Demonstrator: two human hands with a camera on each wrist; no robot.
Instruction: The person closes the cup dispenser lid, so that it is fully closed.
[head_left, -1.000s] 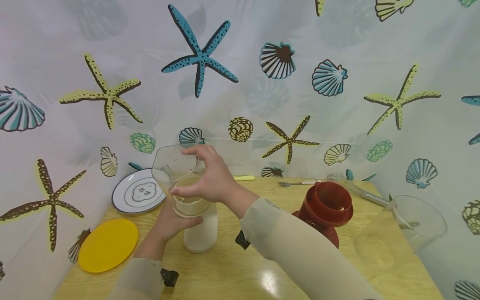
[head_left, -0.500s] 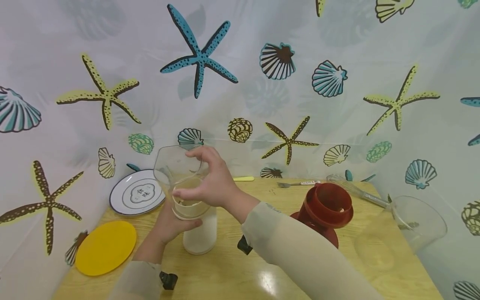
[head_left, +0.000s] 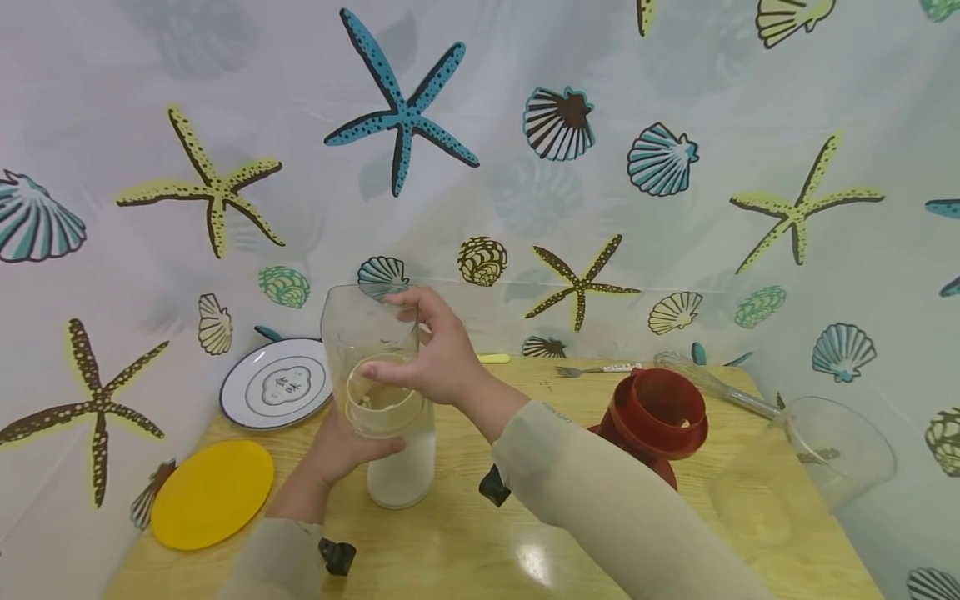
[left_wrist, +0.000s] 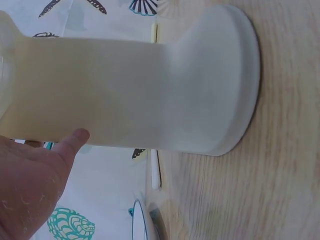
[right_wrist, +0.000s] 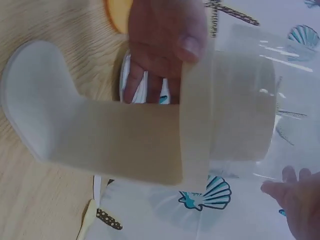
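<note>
A cream-white stand (head_left: 401, 479) with a wide foot and a round collar stands on the table, left of centre. My left hand (head_left: 337, 446) holds it just below the collar; in the left wrist view its thumb (left_wrist: 75, 142) lies against the column. Over the collar's inner ring sits a clear plastic container (head_left: 341, 329), nearly upright. My right hand (head_left: 442, 354) grips the container's right side, thumb in front and fingers behind. In the right wrist view the container (right_wrist: 292, 145) surrounds the ring. Whether it is fully seated I cannot tell.
A yellow plate (head_left: 213, 496) and a white, blue-rimmed plate (head_left: 243, 387) lie at left. On the right are a red stand (head_left: 663, 408), another clear container (head_left: 847, 454) and a whisk (head_left: 738, 392). A fork (head_left: 592, 368) lies near the seashell-print curtain (head_left: 480, 192) behind.
The clear container has straightened from a leftward tilt and shifted slightly right with my right hand. My left hand and the stand have stayed nearly still.
</note>
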